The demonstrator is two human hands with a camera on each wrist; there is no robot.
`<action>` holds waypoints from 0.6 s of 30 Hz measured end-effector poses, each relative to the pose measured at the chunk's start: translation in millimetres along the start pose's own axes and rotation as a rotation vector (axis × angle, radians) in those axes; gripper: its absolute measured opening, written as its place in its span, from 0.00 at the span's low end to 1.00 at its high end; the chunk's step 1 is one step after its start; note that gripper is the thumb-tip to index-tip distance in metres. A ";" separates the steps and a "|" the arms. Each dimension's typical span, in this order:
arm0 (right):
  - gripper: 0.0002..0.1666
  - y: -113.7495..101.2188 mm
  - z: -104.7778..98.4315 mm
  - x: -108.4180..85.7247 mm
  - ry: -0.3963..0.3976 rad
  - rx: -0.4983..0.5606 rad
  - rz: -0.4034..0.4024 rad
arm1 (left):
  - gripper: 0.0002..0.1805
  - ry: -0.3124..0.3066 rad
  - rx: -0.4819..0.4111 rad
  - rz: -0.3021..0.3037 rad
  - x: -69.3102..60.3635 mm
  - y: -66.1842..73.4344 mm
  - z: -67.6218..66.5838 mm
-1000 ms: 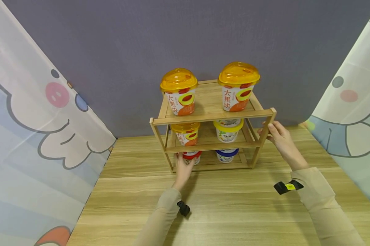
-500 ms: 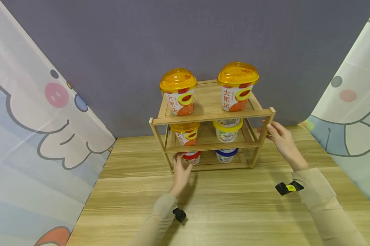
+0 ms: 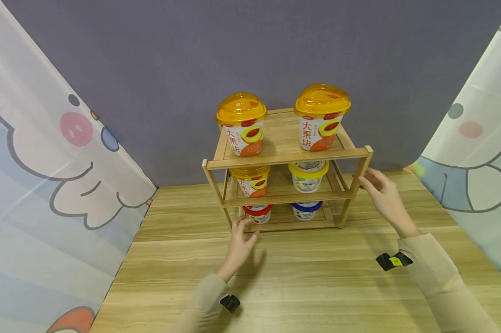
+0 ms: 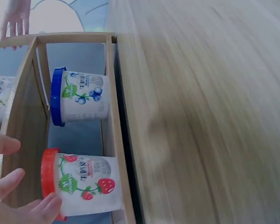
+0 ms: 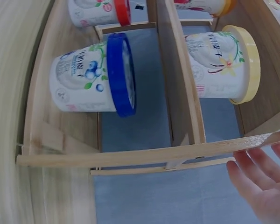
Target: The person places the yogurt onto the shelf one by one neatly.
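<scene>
A three-tier wooden rack (image 3: 289,160) holds lidded cups. My left hand (image 3: 238,247) is in front of its lower left corner, fingers spread and holding nothing. Closest to those fingers stands a red-lidded strawberry yogurt cup (image 4: 87,184) on the bottom tier; whether a fingertip touches the lid I cannot tell. A blue-lidded blueberry yogurt cup (image 5: 84,77) stands to its right. My right hand (image 3: 385,199) lightly grips the rack's right front post, thumb in front and fingertips behind. In the right wrist view its fingers (image 5: 259,170) reach past the post.
Two large fruit cups, left (image 3: 243,125) and right (image 3: 322,118), with orange domed lids stand on the top tier. The middle tier bears another orange-lidded cup (image 3: 252,181) and a yellow-lidded cup (image 3: 307,177). Behind the rack rises a grey-purple wall (image 3: 183,83).
My left hand has let go of the red-lidded yogurt cup and drawn back toward me, down and left. My right hand has shifted slightly at the post. The cups stay on the rack.
</scene>
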State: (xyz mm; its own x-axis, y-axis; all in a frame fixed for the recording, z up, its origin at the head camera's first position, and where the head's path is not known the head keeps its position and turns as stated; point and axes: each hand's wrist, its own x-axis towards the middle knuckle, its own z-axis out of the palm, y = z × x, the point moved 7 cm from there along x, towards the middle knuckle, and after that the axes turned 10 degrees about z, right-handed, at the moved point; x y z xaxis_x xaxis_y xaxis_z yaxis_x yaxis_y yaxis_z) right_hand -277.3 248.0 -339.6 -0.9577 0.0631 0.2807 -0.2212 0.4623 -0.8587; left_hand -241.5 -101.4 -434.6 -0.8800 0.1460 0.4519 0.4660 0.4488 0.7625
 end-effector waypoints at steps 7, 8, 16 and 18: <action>0.23 1.0 -2.0 -11.4 0.027 -0.102 -0.032 | 0.18 -0.120 0.088 0.090 -7.6 7.9 -15.1; 0.22 1.1 -2.3 -13.0 0.035 -0.108 -0.042 | 0.18 -0.129 0.111 0.100 -8.2 8.6 -18.3; 0.15 3.0 -3.4 -26.8 0.078 -0.258 -0.135 | 0.16 -0.137 0.274 0.185 -11.3 8.4 -49.2; 0.14 2.4 -2.9 -30.8 0.083 -0.308 -0.168 | 0.17 -0.132 0.331 0.211 -11.8 8.1 -57.3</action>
State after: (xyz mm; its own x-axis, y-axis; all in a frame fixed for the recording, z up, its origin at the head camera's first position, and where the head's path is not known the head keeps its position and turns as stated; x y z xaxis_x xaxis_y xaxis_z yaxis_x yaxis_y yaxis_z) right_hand -247.8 249.7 -349.0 -0.8916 0.0290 0.4518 -0.2969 0.7161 -0.6317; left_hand -222.1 -150.0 -407.2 -0.7824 0.3673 0.5030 0.6020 0.6529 0.4597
